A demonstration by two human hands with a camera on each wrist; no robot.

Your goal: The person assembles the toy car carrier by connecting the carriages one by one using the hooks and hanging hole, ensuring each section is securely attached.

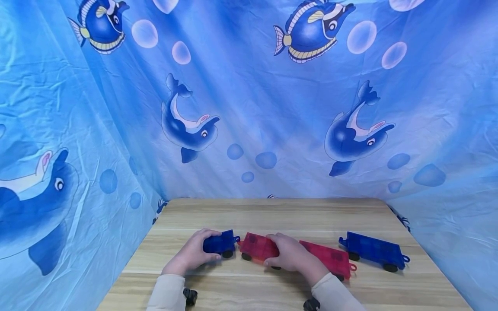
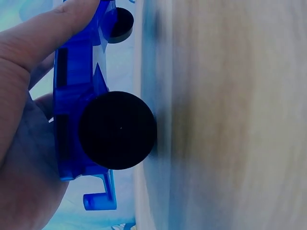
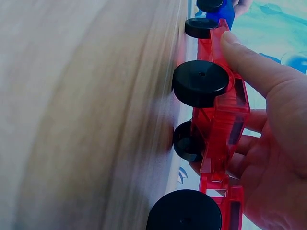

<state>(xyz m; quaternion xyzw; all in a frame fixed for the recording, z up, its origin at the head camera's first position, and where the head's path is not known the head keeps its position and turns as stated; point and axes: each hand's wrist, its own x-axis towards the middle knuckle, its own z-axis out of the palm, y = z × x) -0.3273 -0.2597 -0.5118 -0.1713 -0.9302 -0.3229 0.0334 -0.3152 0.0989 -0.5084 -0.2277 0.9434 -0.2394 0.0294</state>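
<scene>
In the head view, my left hand (image 1: 191, 254) grips a translucent blue toy train car (image 1: 222, 242) from its left end, thumb along the near side. The left wrist view shows this car's black wheel (image 2: 118, 130) right at the tabletop. My right hand (image 1: 292, 255) holds a translucent red toy train car (image 1: 257, 246) across its right end, thumb on the near side. The facing couplers of these two cars overlap between the hands. A second red car (image 1: 330, 259) trails behind, partly covered by the right hand; in the right wrist view it joins the held one.
Another blue car (image 1: 375, 250) stands apart at the right of the wooden table (image 1: 249, 293), a loop coupler on its right end. Blue fabric with fish and dolphin prints (image 1: 249, 108) walls the table's back and sides. Black devices (image 1: 189, 297) sit at both wrists.
</scene>
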